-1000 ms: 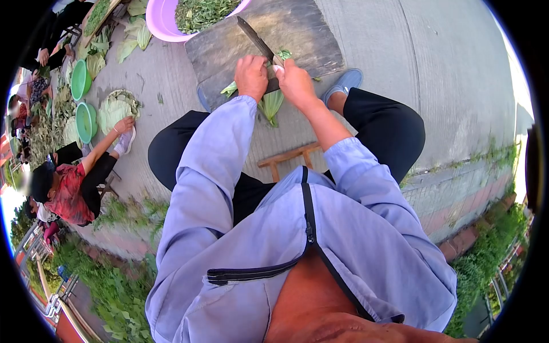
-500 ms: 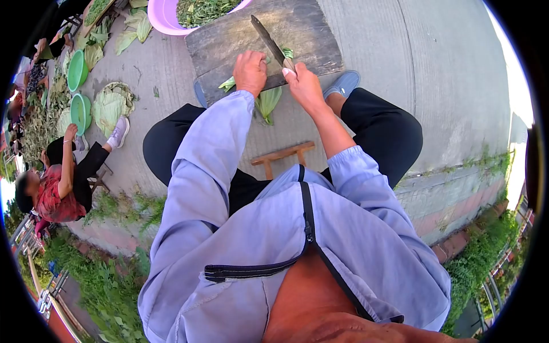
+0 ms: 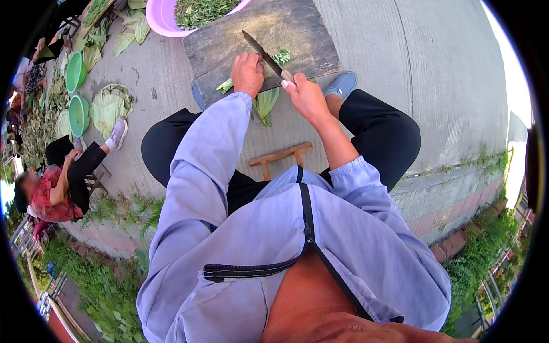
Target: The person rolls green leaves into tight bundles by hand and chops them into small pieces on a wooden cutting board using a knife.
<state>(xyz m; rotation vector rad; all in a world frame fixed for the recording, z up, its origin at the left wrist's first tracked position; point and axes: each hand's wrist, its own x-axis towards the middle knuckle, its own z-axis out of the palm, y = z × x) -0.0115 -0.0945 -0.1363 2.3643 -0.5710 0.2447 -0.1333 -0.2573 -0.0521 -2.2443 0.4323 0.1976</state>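
Observation:
A knife [image 3: 261,52] with a long dark blade is held by its light handle in my right hand [image 3: 307,98], the blade slanting up and left over the board. My left hand [image 3: 247,74] has its fingers curled down on green leaves, mostly hidden under it; one pale leaf end [image 3: 225,86] sticks out at its left. A broad green leaf [image 3: 265,105] hangs over the near edge of the worn wooden board [image 3: 209,51]. Cut green shreds [image 3: 281,56] lie on the board, just right of the blade.
Beyond the board stands a pink basin [image 3: 163,20] of chopped greens. At left are two green basins [image 3: 79,116], large leaves [image 3: 110,108] on the concrete, and a seated person in a red patterned top [image 3: 54,197]. A small wooden stool [image 3: 280,154] shows between my knees.
The knife and my right hand have shifted slightly down, and more of the cut shreds shows beside the blade. At left, the seated person's raised arm has come down from the green basin.

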